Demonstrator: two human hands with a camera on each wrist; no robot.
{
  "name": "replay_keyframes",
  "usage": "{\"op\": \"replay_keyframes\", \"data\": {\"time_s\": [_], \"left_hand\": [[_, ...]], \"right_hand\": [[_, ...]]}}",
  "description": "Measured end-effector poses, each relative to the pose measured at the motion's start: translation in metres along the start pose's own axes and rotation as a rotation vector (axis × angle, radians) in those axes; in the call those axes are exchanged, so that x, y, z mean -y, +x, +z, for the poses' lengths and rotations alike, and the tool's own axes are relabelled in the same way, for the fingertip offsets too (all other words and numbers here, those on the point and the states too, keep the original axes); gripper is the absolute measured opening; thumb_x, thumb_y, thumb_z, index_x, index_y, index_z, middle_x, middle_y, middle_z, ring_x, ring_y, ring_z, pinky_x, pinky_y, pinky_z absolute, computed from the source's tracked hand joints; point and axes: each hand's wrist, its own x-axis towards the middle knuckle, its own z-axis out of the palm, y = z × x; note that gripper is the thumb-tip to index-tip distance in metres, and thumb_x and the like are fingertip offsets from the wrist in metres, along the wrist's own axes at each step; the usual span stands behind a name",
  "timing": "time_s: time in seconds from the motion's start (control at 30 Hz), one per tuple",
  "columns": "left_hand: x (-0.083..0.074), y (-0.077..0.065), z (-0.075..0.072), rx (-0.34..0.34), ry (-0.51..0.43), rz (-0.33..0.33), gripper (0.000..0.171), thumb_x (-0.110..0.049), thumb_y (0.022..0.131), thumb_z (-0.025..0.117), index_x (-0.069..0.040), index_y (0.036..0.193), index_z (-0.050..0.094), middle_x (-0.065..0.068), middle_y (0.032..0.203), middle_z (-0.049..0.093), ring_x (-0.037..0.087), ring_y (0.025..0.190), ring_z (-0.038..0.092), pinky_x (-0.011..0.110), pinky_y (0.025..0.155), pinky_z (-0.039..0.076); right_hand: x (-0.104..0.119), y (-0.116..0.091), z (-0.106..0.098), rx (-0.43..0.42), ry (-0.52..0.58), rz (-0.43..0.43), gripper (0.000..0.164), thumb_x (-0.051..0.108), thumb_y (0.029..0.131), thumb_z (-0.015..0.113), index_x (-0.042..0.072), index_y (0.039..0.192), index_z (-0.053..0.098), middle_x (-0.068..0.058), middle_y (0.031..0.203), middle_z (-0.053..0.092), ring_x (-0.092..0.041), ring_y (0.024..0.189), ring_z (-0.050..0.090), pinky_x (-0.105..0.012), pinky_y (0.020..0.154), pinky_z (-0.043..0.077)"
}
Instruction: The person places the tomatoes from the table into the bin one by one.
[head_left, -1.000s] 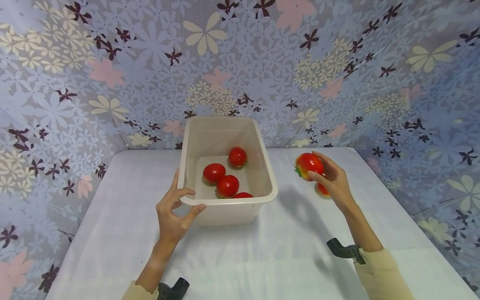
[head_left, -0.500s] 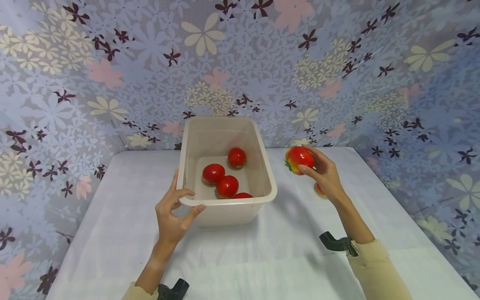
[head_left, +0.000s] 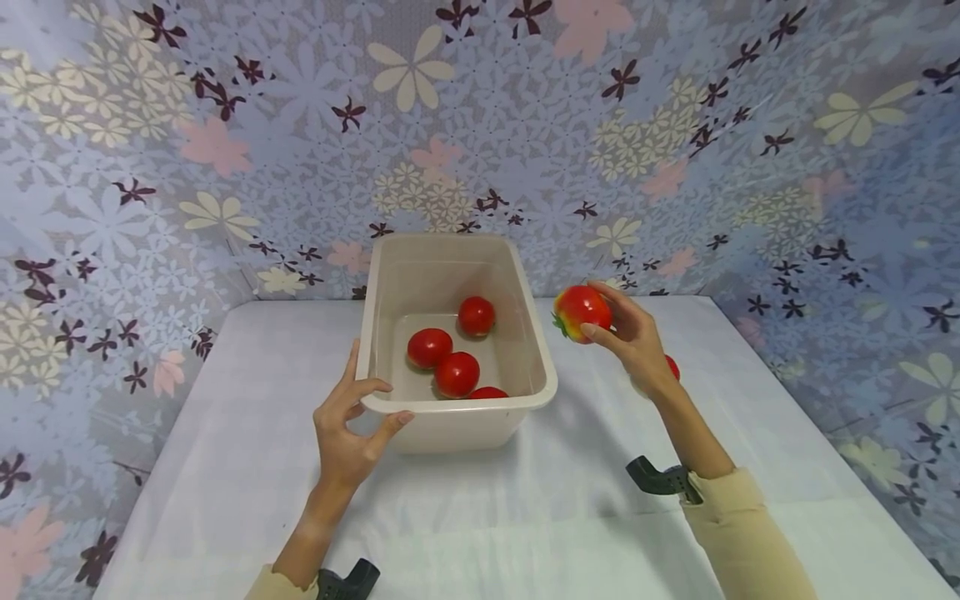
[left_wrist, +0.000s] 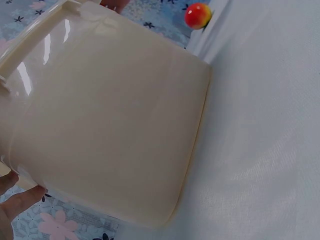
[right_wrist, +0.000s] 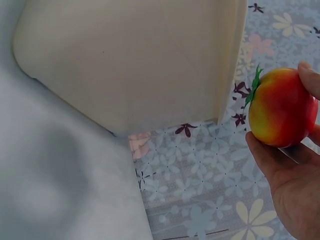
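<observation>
My right hand (head_left: 630, 337) holds a red and yellow tomato (head_left: 583, 312) above the table, to the right of a beige plastic bin (head_left: 536, 350). In the right wrist view, the tomato (right_wrist: 284, 107) has its green leaves turned towards the bin, with thumb and fingers around it. My left hand (head_left: 351, 429) grips the bin's rim at the near left corner, the thumb against the front wall. Inside the bin lie several red tomatoes (head_left: 457, 374), one partly hidden by the front wall. Another tomato (head_left: 672, 367) lies on the table, mostly hidden behind my right wrist.
The bin stands on a table with a white cloth (head_left: 465, 533). Flower-patterned fabric (head_left: 480, 125) hangs close behind the table and along both sides. A dark wrist mount (head_left: 660, 477) sticks out from the right sleeve, and a similar mount (head_left: 351, 581) from the left.
My right hand has carried the tomato leftwards and slightly up in the head view, closer to the bin. The left hand has stayed on the rim, and the bin has not moved.
</observation>
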Motion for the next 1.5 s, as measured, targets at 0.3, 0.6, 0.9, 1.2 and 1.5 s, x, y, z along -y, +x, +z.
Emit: {"op": "replay_keyframes", "data": {"time_s": [0.3, 0.6, 0.9, 1.2, 1.5], "left_hand": [[0.006, -0.002, -0.001, 0.001, 0.014, -0.008, 0.044, -0.043, 0.075, 0.082, -0.003, 0.089, 0.07, 0.024, 0.144, 0.048, 0.013, 0.119, 0.058, 0.01, 0.066, 0.05], [0.007, -0.003, -0.001, 0.004, 0.012, -0.015, 0.042, -0.04, 0.074, 0.084, -0.003, 0.088, 0.07, 0.024, 0.144, 0.047, 0.008, 0.119, 0.057, 0.01, 0.065, 0.05], [0.007, -0.003, -0.001, 0.006, 0.018, -0.012, 0.039, -0.035, 0.073, 0.085, -0.003, 0.089, 0.07, 0.024, 0.144, 0.047, 0.01, 0.117, 0.058, 0.01, 0.065, 0.05], [0.008, -0.003, -0.002, -0.002, 0.021, -0.007, 0.042, -0.038, 0.073, 0.084, -0.001, 0.088, 0.07, 0.026, 0.143, 0.047, 0.035, 0.107, 0.06, 0.013, 0.06, 0.048], [0.006, -0.002, -0.001, 0.005, -0.009, -0.012, 0.039, -0.033, 0.072, 0.086, -0.002, 0.089, 0.07, 0.025, 0.144, 0.046, 0.015, 0.117, 0.059, 0.01, 0.065, 0.05]], "right_hand": [[0.004, 0.009, 0.012, 0.034, -0.002, -0.073, 0.058, 0.001, 0.091, 0.062, 0.0, 0.145, 0.04, -0.005, 0.138, 0.054, -0.012, 0.119, 0.055, -0.019, 0.091, 0.052], [0.005, 0.016, 0.03, 0.062, 0.036, -0.092, 0.059, -0.001, 0.09, 0.062, 0.0, 0.145, 0.04, -0.009, 0.141, 0.053, -0.012, 0.122, 0.055, -0.022, 0.093, 0.052], [0.007, 0.025, 0.044, 0.071, 0.048, -0.11, 0.059, -0.003, 0.089, 0.062, 0.004, 0.145, 0.042, -0.016, 0.142, 0.051, -0.013, 0.123, 0.055, -0.022, 0.097, 0.05], [0.005, 0.027, 0.052, 0.068, 0.1, -0.142, 0.06, -0.007, 0.087, 0.061, 0.0, 0.143, 0.043, -0.005, 0.138, 0.056, -0.014, 0.121, 0.056, -0.024, 0.099, 0.049], [0.003, 0.033, 0.064, 0.115, 0.094, -0.16, 0.059, -0.003, 0.087, 0.065, -0.002, 0.142, 0.044, -0.015, 0.142, 0.053, -0.014, 0.125, 0.053, -0.027, 0.11, 0.04]]}}
